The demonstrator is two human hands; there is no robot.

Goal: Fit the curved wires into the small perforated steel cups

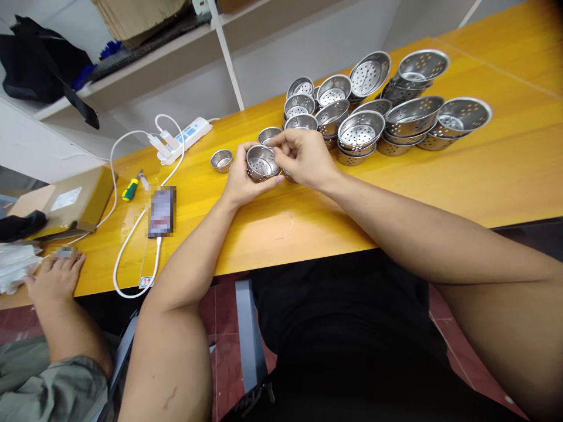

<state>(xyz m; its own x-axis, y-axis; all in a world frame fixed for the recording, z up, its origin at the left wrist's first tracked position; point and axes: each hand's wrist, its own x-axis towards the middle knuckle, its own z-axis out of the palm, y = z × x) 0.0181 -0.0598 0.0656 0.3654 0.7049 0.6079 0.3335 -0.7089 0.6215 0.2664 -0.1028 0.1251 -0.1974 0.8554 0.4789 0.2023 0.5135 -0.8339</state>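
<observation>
A small round metal cup with holes in it [263, 162] is held above the table, tilted so that its inside faces me. My left hand [241, 179] is closed around its left side and underside, the thumb reaching across the front. At the cup's right rim, my right hand [303, 155] has thumb and forefinger pinched together. What sits between those fingertips is too small to make out. Another small cup [221, 160] stands left of my hands, and one more [268, 136] is just behind. On the table in front lies a thin curved wire [290, 225].
Stacks of perforated metal cups [361, 130] of several sizes fill the right rear. To the left are a phone [160, 212] on a white cable, a power strip [187, 140], a green-yellow screwdriver [131, 189] and a cardboard box [65, 202]. Another person's hand [57, 278] rests at the far left.
</observation>
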